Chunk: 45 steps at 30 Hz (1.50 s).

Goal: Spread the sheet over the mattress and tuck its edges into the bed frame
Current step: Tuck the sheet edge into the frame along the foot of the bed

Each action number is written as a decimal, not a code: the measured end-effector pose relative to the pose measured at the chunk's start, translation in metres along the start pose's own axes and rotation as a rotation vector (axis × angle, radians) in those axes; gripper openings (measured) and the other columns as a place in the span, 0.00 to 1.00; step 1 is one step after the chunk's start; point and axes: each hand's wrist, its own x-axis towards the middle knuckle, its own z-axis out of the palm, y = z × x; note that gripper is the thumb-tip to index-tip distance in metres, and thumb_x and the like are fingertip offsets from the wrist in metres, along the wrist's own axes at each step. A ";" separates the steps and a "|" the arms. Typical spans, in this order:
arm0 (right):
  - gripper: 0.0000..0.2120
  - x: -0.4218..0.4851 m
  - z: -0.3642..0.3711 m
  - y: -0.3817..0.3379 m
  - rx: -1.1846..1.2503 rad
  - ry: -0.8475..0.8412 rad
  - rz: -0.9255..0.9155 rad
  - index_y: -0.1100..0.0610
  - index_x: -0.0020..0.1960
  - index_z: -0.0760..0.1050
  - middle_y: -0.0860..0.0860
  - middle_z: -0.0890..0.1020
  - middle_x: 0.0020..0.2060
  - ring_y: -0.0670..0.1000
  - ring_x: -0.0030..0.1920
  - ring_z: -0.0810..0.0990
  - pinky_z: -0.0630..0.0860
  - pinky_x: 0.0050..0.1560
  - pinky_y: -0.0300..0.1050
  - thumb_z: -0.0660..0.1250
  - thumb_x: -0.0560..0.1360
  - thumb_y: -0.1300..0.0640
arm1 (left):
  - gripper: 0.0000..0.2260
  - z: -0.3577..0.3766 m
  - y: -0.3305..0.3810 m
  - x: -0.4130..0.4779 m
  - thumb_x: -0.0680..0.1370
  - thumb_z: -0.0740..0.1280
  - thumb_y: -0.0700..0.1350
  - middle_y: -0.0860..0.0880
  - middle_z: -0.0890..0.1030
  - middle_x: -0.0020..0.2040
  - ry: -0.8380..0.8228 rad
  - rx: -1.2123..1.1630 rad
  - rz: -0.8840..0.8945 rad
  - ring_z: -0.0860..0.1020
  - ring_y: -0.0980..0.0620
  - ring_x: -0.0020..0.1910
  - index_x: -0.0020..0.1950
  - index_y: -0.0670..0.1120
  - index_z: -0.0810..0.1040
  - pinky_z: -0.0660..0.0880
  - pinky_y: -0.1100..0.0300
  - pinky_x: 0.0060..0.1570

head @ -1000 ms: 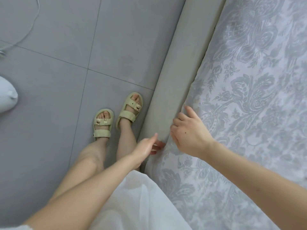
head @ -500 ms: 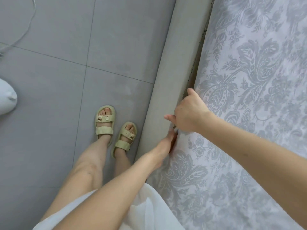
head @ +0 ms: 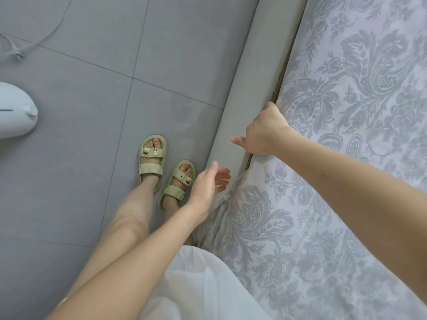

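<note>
A pale sheet [head: 346,112] with a grey floral pattern covers the mattress on the right. The padded grey bed frame [head: 261,65] runs along its left side, with a dark gap between them. My right hand [head: 265,132] rests at that gap, its fingers pushed down between sheet and frame, thumb sticking out over the frame. Lower down, my left hand [head: 208,181] hovers open beside the frame, fingers apart, holding nothing. Below it a stretch of sheet edge [head: 217,218] hangs bunched over the frame.
Grey floor tiles [head: 92,112] lie left of the bed. My feet in pale green sandals [head: 152,158] stand close to the frame. A white rounded appliance [head: 13,112] sits at the left edge, and a thin white cable [head: 46,38] trails across the floor at top left.
My right hand has slid farther along the gap between sheet and frame. My left hand has come away from the gap and now hangs open beside the frame. My feet have stepped along the bed.
</note>
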 end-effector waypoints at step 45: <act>0.19 -0.116 0.053 -0.210 0.336 0.107 -0.096 0.52 0.51 0.78 0.46 0.80 0.46 0.51 0.55 0.75 0.47 0.72 0.53 0.49 0.79 0.49 | 0.11 -0.129 -0.157 -0.062 0.78 0.59 0.48 0.46 0.79 0.57 -0.031 0.612 -0.096 0.73 0.46 0.59 0.41 0.48 0.77 0.67 0.53 0.61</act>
